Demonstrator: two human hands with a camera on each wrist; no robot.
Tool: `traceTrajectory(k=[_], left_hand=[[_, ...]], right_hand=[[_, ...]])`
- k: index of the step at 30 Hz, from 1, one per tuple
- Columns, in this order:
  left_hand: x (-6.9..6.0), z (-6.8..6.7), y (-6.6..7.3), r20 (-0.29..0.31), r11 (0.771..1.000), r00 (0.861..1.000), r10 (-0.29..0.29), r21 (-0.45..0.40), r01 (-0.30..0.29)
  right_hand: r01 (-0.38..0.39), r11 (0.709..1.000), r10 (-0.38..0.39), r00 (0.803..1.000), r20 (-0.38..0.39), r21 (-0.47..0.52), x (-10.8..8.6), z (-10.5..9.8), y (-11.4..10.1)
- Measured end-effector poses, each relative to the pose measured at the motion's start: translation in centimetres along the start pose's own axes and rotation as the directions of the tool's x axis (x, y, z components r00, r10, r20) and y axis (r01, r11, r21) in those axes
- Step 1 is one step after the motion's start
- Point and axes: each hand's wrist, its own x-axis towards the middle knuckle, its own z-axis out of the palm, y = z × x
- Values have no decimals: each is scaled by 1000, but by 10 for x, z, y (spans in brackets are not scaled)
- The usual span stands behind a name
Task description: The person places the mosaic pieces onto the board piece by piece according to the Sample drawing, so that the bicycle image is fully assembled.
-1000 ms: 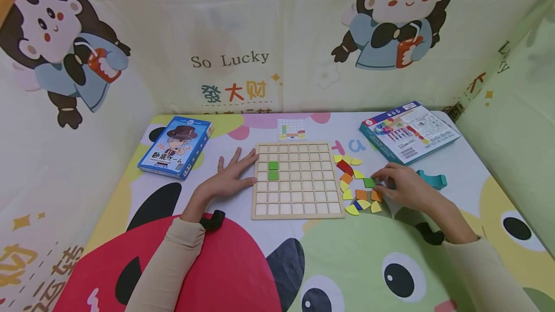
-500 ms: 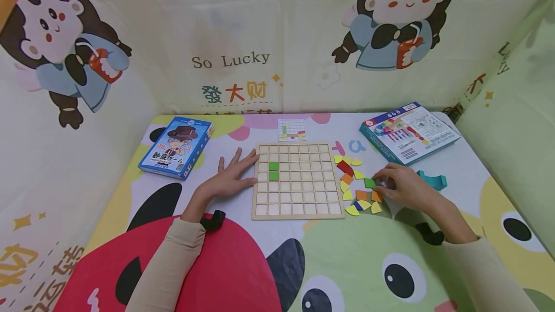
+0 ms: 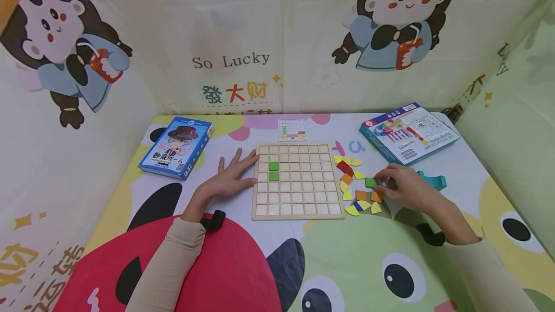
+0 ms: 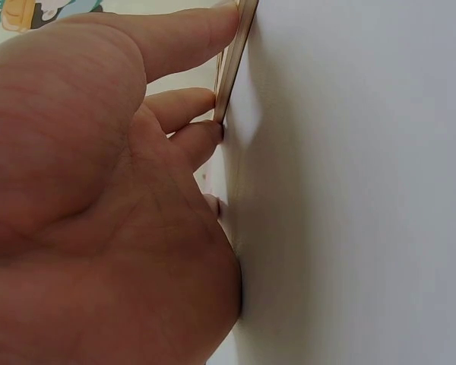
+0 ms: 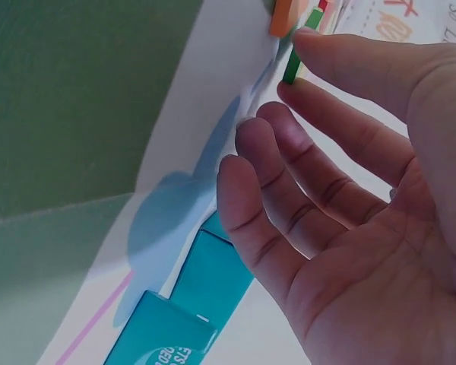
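A wooden grid board [image 3: 297, 180] lies mid-table, with two green squares [image 3: 273, 171] in its left part. My left hand [image 3: 227, 177] rests spread on the table, its fingertips touching the board's left edge; in the left wrist view the thumb and fingers meet the board's rim [image 4: 234, 72]. Right of the board, my right hand [image 3: 403, 184] pinches a green square [image 3: 370, 183] between thumb and index finger. The right wrist view shows that green piece [image 5: 292, 65] tilted at the fingertips, the other fingers of the hand [image 5: 349, 182] loosely bent.
Yellow, orange, red and blue pieces [image 3: 361, 195] lie scattered between board and right hand. A small pattern card [image 3: 292, 130] is behind the board. A blue box [image 3: 175, 148] stands back left, a teal-edged box [image 3: 409, 131] back right. Behind my right hand is a teal object [image 3: 433, 180].
The green square and my right fingertips have shifted very slightly to the right. My left hand has stayed at the board's edge.
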Motion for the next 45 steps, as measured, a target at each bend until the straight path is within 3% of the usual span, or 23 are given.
traceTrajectory(k=[9,27,45], left_hand=[[0,0,0,-2,1000,1000,-1,1,1],[-1,0,2,-1,1000,1000,-11,6,11],[0,0,2,3,1000,1000,-16,0,16]], right_hand=[[-17,1000,17,1000,-2,-9,0,1,-12],[94,993,-94,996,-10,68,24,24,-65],[205,978,-202,977,-68,32,55,42,-117]])
